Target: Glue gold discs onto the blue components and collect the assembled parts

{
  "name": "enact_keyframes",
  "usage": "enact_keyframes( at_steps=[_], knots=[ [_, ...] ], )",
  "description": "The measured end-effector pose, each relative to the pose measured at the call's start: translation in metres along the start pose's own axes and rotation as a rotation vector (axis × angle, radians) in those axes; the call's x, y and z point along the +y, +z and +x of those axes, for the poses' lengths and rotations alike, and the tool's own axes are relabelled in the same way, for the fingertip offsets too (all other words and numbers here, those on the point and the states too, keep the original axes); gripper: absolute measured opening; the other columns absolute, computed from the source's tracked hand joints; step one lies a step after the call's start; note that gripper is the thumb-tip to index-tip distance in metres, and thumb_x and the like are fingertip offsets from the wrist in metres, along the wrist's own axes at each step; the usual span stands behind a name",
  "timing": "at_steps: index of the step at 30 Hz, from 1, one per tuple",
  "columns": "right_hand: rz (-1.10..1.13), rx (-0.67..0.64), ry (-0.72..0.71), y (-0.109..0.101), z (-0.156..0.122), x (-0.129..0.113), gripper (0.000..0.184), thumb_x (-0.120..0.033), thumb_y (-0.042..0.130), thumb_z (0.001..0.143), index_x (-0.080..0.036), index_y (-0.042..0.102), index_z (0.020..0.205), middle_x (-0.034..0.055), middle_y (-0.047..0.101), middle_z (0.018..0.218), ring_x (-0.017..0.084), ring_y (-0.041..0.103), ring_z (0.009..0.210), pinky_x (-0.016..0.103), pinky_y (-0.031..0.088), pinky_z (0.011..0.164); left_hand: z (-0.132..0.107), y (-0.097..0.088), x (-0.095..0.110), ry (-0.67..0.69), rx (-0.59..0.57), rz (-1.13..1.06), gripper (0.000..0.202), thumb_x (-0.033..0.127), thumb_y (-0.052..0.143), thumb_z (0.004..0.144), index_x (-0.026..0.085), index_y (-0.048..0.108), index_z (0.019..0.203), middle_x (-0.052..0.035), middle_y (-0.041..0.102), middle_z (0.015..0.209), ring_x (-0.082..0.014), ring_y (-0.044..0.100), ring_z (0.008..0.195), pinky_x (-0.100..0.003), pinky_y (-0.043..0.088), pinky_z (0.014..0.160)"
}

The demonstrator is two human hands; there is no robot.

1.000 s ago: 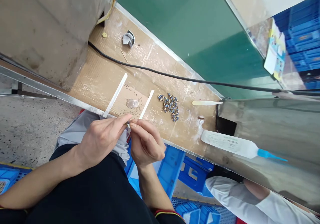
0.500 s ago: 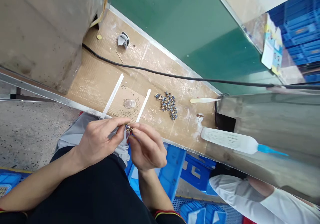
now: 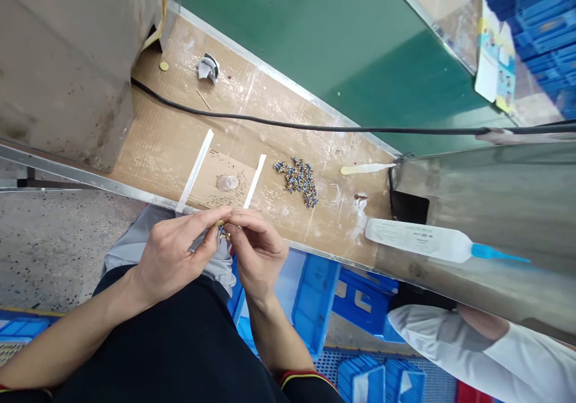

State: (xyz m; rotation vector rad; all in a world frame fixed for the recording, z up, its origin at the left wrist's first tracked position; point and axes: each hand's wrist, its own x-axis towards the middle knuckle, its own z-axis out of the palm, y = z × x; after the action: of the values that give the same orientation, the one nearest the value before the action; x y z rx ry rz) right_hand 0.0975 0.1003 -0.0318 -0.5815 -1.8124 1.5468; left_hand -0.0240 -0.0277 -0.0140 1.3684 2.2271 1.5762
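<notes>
The person wore a black top (image 3: 180,337) with sleeves (image 3: 312,392) ending near the elbow, cuffs (image 3: 306,376) edged in thin red and yellow, above light grey trousers (image 3: 135,241); left hand (image 3: 175,250) and right hand (image 3: 261,256) were bare.

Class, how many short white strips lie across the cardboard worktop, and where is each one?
2. The left strip lies left of the small clear dish; the right strip lies between that dish and the pile of blue-and-gold parts. None appears hidden.

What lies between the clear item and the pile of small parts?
In the head view, a white strip crosses there, with tiny dark pieces scattered between it and the clear item.
</notes>
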Motion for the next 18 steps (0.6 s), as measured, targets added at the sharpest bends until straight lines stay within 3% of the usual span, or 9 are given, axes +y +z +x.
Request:
enact_keyframes(
  at_steps=[13,15,18],
  knots=[
    [0.003,0.034,0.036,-0.01,-0.004,-0.005,0.023,-0.015,0.083,0.109,-0.035,0.09,0.118,0.0008,0.089,0.111,0.022,0.084,0.107,0.038,0.07,0.098,0.003,0.008,0.006,0.022,-0.055,-0.009,0.049,0.002,0.07,0.11,0.028,0.077,0.151,0.0002,0.092,0.131,-0.0143,0.092,0.102,-0.022,0.071,0.101],
    [0.001,0.035,0.039,-0.012,-0.004,-0.002,0.023,-0.016,0.082,0.109,-0.035,0.09,0.118,0.0001,0.089,0.11,0.021,0.084,0.105,0.037,0.069,0.095,0.003,0.011,0.006,-0.044,-0.066,-0.05,0.047,0.004,0.071,0.109,0.028,0.079,0.149,0.0003,0.092,0.132,-0.0145,0.092,0.105,-0.022,0.072,0.101],
    [-0.042,0.061,0.016,-0.018,-0.005,0.007,0.023,-0.018,0.082,0.11,-0.036,0.09,0.122,0.0003,0.089,0.111,0.021,0.084,0.104,0.038,0.07,0.094,0.006,0.019,0.005,-0.279,-0.113,-0.175,0.046,0.01,0.075,0.107,0.027,0.08,0.149,0.0017,0.094,0.122,-0.0162,0.093,0.105,-0.021,0.074,0.094]
  ],
)
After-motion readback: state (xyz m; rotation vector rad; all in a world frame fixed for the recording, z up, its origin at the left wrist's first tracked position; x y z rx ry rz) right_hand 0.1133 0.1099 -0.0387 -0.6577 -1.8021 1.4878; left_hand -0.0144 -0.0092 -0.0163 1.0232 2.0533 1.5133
